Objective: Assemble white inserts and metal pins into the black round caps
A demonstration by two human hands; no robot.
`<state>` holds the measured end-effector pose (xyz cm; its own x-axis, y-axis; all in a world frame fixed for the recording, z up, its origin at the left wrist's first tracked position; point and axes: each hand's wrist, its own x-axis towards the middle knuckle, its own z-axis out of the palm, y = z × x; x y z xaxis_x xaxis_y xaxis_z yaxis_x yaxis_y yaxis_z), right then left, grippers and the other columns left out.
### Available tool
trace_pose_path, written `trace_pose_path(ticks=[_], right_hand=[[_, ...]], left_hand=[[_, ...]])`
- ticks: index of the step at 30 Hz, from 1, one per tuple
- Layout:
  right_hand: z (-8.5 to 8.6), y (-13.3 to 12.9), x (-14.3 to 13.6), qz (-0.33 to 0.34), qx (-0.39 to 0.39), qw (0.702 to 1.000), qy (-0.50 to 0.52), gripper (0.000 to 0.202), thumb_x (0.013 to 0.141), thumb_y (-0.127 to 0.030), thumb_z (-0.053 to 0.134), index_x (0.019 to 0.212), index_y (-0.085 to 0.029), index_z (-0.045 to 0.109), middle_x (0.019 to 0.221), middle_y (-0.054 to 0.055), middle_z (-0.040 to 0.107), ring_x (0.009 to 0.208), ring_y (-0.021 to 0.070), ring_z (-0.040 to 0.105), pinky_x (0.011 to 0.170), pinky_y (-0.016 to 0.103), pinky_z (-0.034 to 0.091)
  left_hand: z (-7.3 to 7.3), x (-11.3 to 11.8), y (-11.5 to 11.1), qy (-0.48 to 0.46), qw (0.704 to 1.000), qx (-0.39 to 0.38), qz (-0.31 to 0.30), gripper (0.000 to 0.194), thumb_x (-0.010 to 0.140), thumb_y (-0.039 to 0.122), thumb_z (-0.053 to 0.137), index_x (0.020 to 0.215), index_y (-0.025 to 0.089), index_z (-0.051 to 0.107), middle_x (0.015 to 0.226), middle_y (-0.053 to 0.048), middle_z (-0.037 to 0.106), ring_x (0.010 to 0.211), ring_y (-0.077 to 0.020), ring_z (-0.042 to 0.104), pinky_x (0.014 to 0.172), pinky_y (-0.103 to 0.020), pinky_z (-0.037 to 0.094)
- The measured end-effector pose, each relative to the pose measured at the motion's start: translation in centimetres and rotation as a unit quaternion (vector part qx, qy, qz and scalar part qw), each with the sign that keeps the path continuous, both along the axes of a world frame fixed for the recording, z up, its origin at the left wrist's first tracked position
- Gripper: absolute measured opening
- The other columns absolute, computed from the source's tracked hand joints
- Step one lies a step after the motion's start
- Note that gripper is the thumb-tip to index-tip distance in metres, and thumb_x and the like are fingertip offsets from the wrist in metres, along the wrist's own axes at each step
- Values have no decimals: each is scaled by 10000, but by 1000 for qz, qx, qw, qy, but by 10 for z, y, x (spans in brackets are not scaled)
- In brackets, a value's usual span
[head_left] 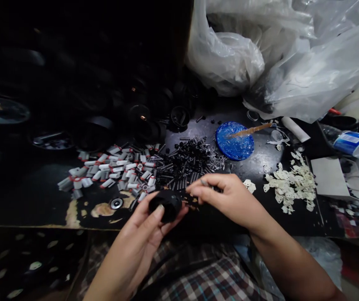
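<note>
My left hand [144,230] is wrapped around a round, hollow black plastic part [168,205], held just over the table's front edge with its opening towards me. Close to its right side, the fingers of my right hand [226,194] are pinched together. Something small and dark shows by these fingers, too unclear to name. Behind both hands lies a heap of small black springs and bits [185,165]. To the left of it are many grey cylinders with red ends [116,169]. A metal-rimmed ring [116,203] rests near the table edge.
A blue lid [234,146] carries glossy paste and a brown stick [251,130]. Small cream-coloured plates [289,184] are piled at right, near a white card box [330,177] and a plastic bottle [355,144]. Clear plastic bags [229,58] stand behind; dark round parts [179,117] fill the back left.
</note>
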<state>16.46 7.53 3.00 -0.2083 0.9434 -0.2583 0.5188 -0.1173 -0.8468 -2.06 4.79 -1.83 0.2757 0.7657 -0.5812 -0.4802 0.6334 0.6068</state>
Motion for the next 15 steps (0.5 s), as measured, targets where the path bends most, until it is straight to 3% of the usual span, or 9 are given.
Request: trace_pose_path(ticks=[1,3,6,10,15], right_hand=[[-4,4,-4,-2,55,995,-84,183,945,-286,553,903,-173,690,887,33,716,842,170,646,770,303,429],[-11,13,-10,20,145,956,-254,174,953,-269,535,968,-164,674,950,68,698,883,210,628,805,359,370],[-17,19,-18,74,189,903,-378,182,950,-262,518,1001,-144,647,940,86,676,825,230,613,782,386,318],[-15,11,-18,56,210,915,-340,158,940,-283,539,925,-158,634,899,52,671,792,199,594,753,354,304],[-8,-8,-15,40,235,949,-208,98,945,-225,557,967,-190,646,897,13,694,811,154,596,754,326,305]], left_hand=[[1,2,3,-8,1000,1,30,264,826,310,689,1082,243,683,1125,-70,705,987,-244,677,907,-370,543],[2,6,8,-16,997,9,74,276,852,284,663,1124,244,663,1193,-70,680,1086,-250,640,970,-393,514],[5,11,13,-20,993,21,110,273,863,258,652,1136,249,651,1226,-57,665,1159,-249,601,1009,-397,489],[5,12,14,-21,993,29,110,262,872,273,643,1131,234,642,1172,-74,687,1110,-260,633,980,-402,512],[6,16,12,-51,992,21,110,183,885,230,624,1062,258,665,1126,-24,705,1017,-180,667,898,-304,556]])
